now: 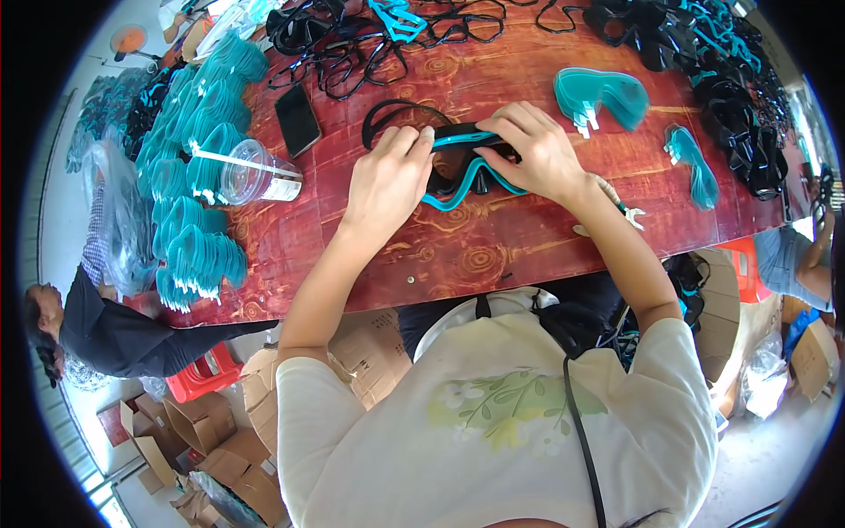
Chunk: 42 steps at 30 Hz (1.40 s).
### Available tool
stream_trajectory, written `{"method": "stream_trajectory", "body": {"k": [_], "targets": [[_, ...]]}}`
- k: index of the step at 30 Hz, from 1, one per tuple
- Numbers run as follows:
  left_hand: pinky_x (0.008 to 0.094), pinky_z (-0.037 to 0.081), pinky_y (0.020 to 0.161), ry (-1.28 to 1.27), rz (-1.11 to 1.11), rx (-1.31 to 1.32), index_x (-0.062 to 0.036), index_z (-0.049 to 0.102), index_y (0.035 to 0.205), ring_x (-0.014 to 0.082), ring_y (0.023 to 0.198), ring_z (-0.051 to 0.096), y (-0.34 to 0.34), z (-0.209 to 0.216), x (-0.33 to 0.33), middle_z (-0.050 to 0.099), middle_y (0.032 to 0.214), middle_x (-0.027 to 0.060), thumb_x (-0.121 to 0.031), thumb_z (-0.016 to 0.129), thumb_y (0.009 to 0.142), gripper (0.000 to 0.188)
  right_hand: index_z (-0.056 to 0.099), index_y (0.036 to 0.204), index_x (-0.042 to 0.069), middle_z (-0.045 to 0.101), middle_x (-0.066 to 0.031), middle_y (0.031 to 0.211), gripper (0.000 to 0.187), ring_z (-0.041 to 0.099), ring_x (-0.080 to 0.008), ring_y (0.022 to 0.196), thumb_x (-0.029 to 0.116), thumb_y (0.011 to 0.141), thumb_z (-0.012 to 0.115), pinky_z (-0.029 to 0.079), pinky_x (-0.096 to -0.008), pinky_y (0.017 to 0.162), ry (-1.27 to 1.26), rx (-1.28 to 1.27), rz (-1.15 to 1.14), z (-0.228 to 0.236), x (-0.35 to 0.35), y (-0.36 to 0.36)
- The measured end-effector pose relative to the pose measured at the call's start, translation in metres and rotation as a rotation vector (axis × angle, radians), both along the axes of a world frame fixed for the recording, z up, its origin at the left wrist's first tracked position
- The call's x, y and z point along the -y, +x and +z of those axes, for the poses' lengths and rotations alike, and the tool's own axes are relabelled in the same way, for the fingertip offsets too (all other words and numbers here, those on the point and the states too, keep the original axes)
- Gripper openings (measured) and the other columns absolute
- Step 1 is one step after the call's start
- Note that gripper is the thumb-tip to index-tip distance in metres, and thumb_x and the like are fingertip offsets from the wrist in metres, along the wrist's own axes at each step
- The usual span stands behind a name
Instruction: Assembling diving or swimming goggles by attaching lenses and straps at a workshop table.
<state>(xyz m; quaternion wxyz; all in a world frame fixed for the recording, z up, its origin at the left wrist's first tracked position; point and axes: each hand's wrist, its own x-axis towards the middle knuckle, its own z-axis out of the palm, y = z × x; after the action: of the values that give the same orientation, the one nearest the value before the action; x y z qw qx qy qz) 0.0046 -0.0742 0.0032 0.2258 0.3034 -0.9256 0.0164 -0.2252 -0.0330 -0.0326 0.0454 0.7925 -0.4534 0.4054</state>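
Gripping a diving mask (pixel 466 185) by its upper edge, the left hand (pixel 387 180) and right hand (pixel 541 151) worked over the red table (pixel 537 236), right of a phone (pixel 297 121).

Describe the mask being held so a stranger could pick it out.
Start at the red wood-grain table and go to its middle, in front of the pale T-shirt. There the left hand and right hand hold a black mask with a bright blue rim. Unlike the black pieces heaped along the table's right side, it is gripped in both hands.
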Motion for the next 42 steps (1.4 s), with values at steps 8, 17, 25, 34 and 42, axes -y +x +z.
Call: {"method": "stream_trajectory", "body": {"k": [8,17,25,34,42], "targets": [[0.0377,0.053,0.063,0.044,0.137,0.281,0.0016,0.062,0.113,0.028,0.075,0.065,-0.002,0.006,-0.009,0.06,0.084,0.0126,-0.016,0.063,0.088,0.03,0.069,0.095,0.007,0.06,-0.0069,0.088,0.024,0.059,-0.0262,0.082,0.011,0.072,0.077,0.052,-0.0364,0.072,0.06,0.086,0.017,-0.005,0.005,0.009],[0.0427,0.051,0.059,0.328,0.059,0.088,-0.0039,0.068,0.089,0.0321,0.069,0.063,0.008,0.005,0.01,0.06,0.077,0.0111,-0.022,0.069,0.085,0.018,0.071,0.095,0.006,0.062,-0.0067,0.088,0.026,0.058,-0.0257,0.084,0.014,0.072,0.079,0.051,-0.0367,0.073,0.145,0.189,0.049,-0.008,0.003,0.012],[0.0382,0.049,0.055,0.266,0.046,-0.096,-0.0046,0.07,0.086,0.0279,0.062,0.06,0.011,-0.013,0.011,0.057,0.074,0.0081,-0.03,0.073,0.082,0.026,0.073,0.099,0.005,0.064,-0.006,0.085,0.028,0.058,-0.0235,0.08,0.007,0.072,0.079,0.049,-0.0328,0.071,0.221,0.269,0.054,-0.007,0.006,0.009],[0.0325,0.044,0.05,0.357,0.02,-0.433,-0.0091,0.072,0.093,0.0193,0.055,0.056,0.01,-0.043,0.009,0.057,0.078,0.004,-0.025,0.075,0.083,0.019,0.064,0.12,0.005,0.071,-0.0113,0.104,0.036,0.066,-0.0218,0.1,-0.006,0.085,0.063,0.051,-0.0309,0.09,0.646,0.516,0.1,0.015,0.0,-0.001],[0.0309,0.042,0.051,0.387,-0.018,-0.474,-0.0055,0.073,0.096,0.0181,0.059,0.056,0.014,-0.047,0.012,0.059,0.079,0.0048,-0.018,0.075,0.082,0.018,0.068,0.111,0.005,0.068,-0.0076,0.107,0.027,0.066,-0.0139,0.086,-0.002,0.085,0.067,0.053,-0.0264,0.073,0.715,0.581,0.095,0.006,-0.004,-0.041]]}}
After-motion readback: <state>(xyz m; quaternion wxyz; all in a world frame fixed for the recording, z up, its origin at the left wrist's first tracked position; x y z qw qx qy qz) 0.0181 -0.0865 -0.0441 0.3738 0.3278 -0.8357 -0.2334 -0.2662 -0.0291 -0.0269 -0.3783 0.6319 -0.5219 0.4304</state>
